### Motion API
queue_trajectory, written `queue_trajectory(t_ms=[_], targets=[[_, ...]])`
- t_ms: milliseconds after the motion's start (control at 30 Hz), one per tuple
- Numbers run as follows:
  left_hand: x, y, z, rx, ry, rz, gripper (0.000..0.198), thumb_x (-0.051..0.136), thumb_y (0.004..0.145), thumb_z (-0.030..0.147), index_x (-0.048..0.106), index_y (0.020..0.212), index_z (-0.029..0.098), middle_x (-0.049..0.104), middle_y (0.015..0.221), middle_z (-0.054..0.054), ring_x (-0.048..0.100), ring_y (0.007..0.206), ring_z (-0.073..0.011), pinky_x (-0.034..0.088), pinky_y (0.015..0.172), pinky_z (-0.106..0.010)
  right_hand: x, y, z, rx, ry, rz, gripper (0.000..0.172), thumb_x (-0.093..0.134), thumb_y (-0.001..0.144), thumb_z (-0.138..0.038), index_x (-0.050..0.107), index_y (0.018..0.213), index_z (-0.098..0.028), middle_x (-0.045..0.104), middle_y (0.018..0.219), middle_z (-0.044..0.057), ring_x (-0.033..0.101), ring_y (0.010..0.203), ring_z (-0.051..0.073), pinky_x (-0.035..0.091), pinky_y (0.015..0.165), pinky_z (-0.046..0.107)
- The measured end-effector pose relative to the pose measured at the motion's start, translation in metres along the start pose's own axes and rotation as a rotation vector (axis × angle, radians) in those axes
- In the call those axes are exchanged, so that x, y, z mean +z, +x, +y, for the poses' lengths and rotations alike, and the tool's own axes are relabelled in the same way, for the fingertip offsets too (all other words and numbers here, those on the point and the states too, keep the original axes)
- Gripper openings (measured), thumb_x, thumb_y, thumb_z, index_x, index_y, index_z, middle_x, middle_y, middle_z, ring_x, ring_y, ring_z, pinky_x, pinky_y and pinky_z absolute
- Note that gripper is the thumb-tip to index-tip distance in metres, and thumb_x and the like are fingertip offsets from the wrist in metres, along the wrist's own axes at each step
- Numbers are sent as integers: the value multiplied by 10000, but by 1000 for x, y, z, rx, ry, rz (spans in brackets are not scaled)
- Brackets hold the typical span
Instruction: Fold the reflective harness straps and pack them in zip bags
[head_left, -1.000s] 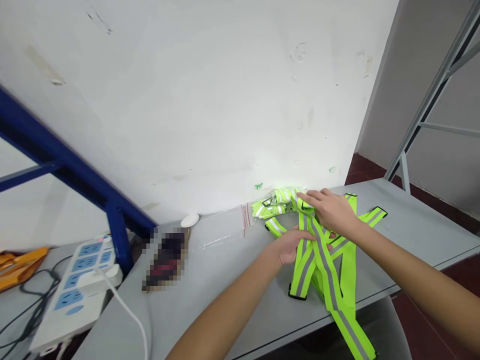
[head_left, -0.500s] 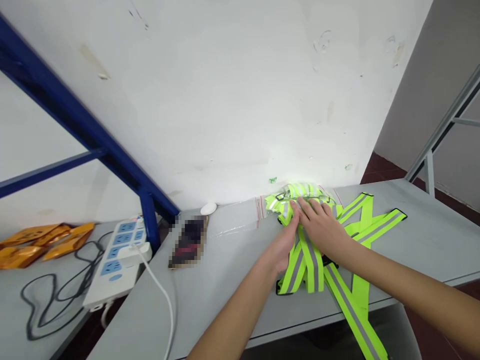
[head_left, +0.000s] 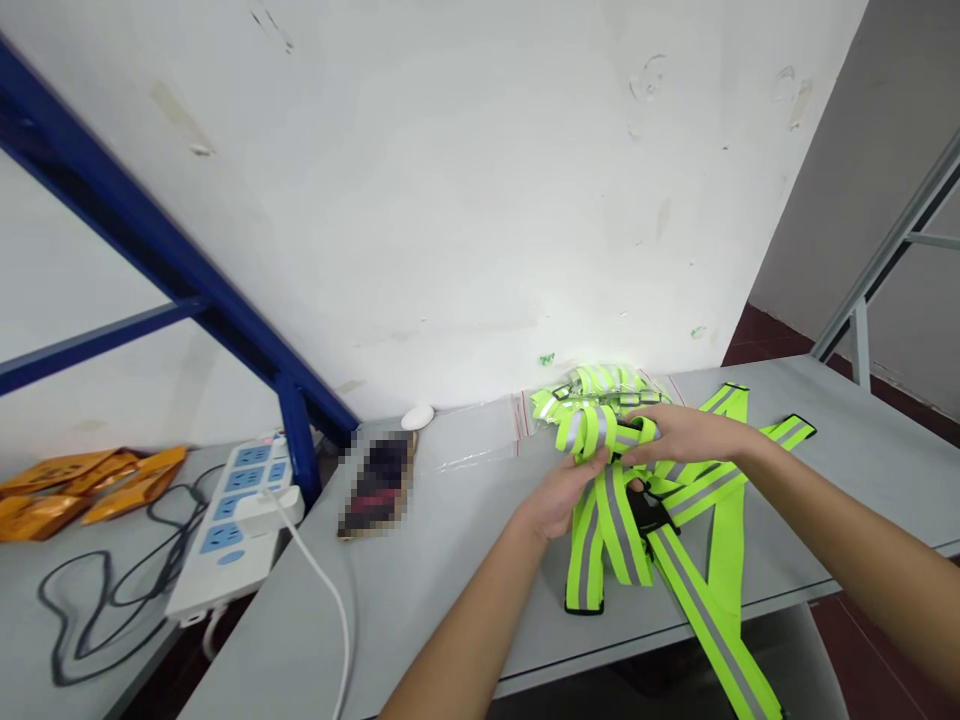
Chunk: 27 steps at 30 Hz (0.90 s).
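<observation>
A neon yellow-green reflective vest [head_left: 622,525] of straps with grey stripes lies partly bunched on the grey table. My left hand [head_left: 559,498] is closed on its bunched straps from the left, thumb on top. My right hand [head_left: 679,437] grips the looped upper part of the same straps from the right, fingers curled round them. A black piece shows just below my right hand. Other straps fan out to the right, and one hangs over the table's front edge. Behind my hands, a clear bag [head_left: 600,383] with more reflective straps in it rests against the wall.
An empty clear zip bag [head_left: 472,435] lies left of the straps, near a white oval object [head_left: 417,417] and a blurred-out phone-like item [head_left: 379,485]. Further left are a power strip [head_left: 232,520] with a white cable [head_left: 322,580], orange packets [head_left: 90,485] and a blue metal frame [head_left: 165,250].
My hands, pressed together on the straps before, have moved apart. The bunched straps are now lifted a little, their looped top showing between my hands. My right hand has shifted to the right.
</observation>
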<state>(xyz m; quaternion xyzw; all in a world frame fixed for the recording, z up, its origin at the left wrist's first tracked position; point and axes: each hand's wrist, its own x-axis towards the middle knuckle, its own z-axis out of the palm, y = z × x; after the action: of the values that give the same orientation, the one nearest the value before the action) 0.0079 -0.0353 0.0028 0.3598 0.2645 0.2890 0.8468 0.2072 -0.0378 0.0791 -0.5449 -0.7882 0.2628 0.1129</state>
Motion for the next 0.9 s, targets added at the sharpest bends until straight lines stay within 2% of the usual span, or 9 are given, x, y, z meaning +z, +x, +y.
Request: queue_trajectory(t_ms=[67,167,233,367,467,567,700,800,900], targets=[[0,1,-2,0,18,5,395,739,771,372,634,1071,138,729,819,-104,696,658,-213,571,638,-335,2,3,3,9,20,-10,575,585,823,-534,557,1305,-221,590,1314,103,602,1108,312,514,824,395],[-3,4,-3,0,48,35,364,810,685,239,652,998,145,724,885,-84,681,606,-185,572,612,-331,14,6,-3,50,-34,125,462,555,864,-430,579,1269,-208,674,1169,97,673,882,259,511,685,347],[-5,5,-3,-14,47,31,379,821,651,192,656,989,145,717,969,-100,693,638,-203,577,613,-344,23,8,-9,49,-139,216,370,527,884,-319,595,1234,-221,709,1053,69,670,775,228,477,604,311],[-7,4,-2,-58,4,43,363,794,674,182,655,1006,132,716,1005,-144,715,770,-271,582,673,-382,41,13,-12,10,-488,422,420,492,846,-86,582,1234,-221,686,1047,65,633,808,219,404,516,277],[-7,3,-2,-59,18,81,324,779,684,161,658,982,117,732,909,-147,715,832,-291,575,736,-393,55,16,-2,-59,-695,451,502,500,801,0,560,1254,-207,665,1050,97,595,846,236,392,479,275],[-6,4,-2,-38,19,135,347,785,690,170,659,1009,117,736,917,-137,709,879,-288,563,812,-399,68,18,8,-201,-802,430,578,533,759,25,517,1302,-174,620,1151,132,562,936,277,480,560,312],[-4,8,0,-1,-101,227,376,710,800,355,638,1095,133,733,972,-134,704,911,-270,560,842,-393,79,14,14,-411,-803,402,576,475,776,30,487,1327,-138,566,1229,162,519,1057,306,528,782,421],[-6,10,2,6,-119,275,364,690,820,336,638,1097,105,733,967,-148,711,873,-266,571,819,-390,75,4,16,-552,-642,346,579,482,767,8,484,1328,-138,481,1332,177,454,1177,328,486,914,484],[-10,10,4,12,-122,284,357,719,796,290,643,1086,97,733,972,-150,715,854,-270,575,806,-395,61,-6,18,-520,-303,343,571,480,836,-82,419,1386,-225,461,1344,141,436,1231,297,467,958,478]])
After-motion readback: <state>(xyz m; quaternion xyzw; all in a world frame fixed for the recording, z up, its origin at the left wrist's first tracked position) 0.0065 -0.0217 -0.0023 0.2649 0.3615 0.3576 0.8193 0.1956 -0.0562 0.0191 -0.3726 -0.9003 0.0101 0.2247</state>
